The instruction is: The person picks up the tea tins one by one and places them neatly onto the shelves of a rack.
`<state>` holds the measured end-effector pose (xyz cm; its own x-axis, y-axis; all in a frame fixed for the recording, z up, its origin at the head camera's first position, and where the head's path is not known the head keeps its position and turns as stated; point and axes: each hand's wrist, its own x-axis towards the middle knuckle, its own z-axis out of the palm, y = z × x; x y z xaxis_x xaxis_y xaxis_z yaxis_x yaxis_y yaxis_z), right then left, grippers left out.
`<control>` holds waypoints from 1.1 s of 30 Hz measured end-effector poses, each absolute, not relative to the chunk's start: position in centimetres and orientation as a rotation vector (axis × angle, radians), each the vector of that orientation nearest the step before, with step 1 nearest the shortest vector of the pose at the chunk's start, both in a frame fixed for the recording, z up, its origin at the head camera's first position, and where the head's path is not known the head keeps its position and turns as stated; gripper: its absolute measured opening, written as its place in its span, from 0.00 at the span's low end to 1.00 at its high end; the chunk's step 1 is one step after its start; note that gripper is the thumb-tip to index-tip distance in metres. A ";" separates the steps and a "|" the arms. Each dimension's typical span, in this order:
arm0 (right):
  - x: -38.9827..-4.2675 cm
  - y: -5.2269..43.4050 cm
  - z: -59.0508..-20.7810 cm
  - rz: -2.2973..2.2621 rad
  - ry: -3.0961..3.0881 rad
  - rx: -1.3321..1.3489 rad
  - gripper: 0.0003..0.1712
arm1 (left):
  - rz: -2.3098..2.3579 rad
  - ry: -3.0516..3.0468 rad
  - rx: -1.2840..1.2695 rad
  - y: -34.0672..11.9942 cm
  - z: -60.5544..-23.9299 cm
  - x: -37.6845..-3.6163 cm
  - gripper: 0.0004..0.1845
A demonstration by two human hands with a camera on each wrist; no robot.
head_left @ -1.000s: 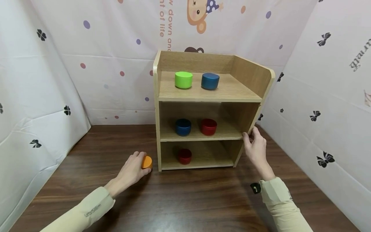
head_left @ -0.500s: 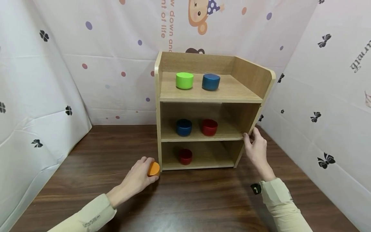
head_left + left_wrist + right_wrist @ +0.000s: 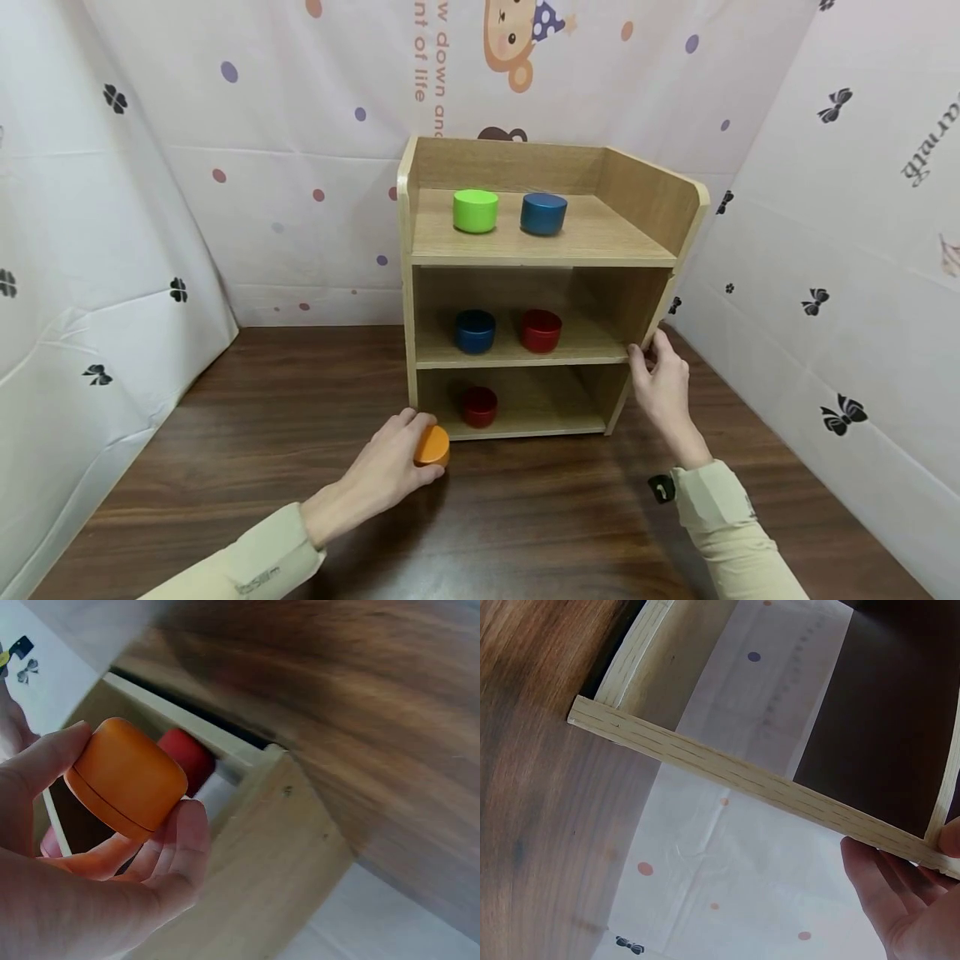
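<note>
My left hand (image 3: 382, 468) grips a round orange tin (image 3: 127, 776) between thumb and fingers, in front of the lower left corner of the wooden shelf unit (image 3: 543, 260). My right hand (image 3: 663, 392) pinches the unit's right side panel at the height of the middle board, thumb on the inner side. On the bottom level sits a dark red tin (image 3: 479, 407). The middle level bears a dark blue tin (image 3: 476, 332) and a red tin (image 3: 541, 331). Up top are a bright green tin (image 3: 476, 211) and a blue tin (image 3: 543, 214).
The shelf unit stands on a dark wood table (image 3: 525, 517). Behind it hangs a white printed cloth (image 3: 300, 167) with dots and a bear. Another white cloth (image 3: 847, 250) with bow prints closes off the right side.
My left hand has carried the orange tin to the right, from beside the unit to in front of its lower left corner. My right hand stays on the side panel.
</note>
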<state>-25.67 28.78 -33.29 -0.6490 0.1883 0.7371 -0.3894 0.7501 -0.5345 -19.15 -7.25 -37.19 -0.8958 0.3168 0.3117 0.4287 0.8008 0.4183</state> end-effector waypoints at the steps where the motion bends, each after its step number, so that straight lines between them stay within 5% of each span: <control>1: -25.7 28.8 -33.3 0.869 -2.106 0.150 0.10 | -0.720 -2.755 -0.596 -7.0 -37.1 -19.2 0.29; 33: -25.7 28.8 -33.4 0.902 -2.093 0.176 0.11 | -0.643 -2.723 -0.910 3.2 -36.2 -24.7 0.28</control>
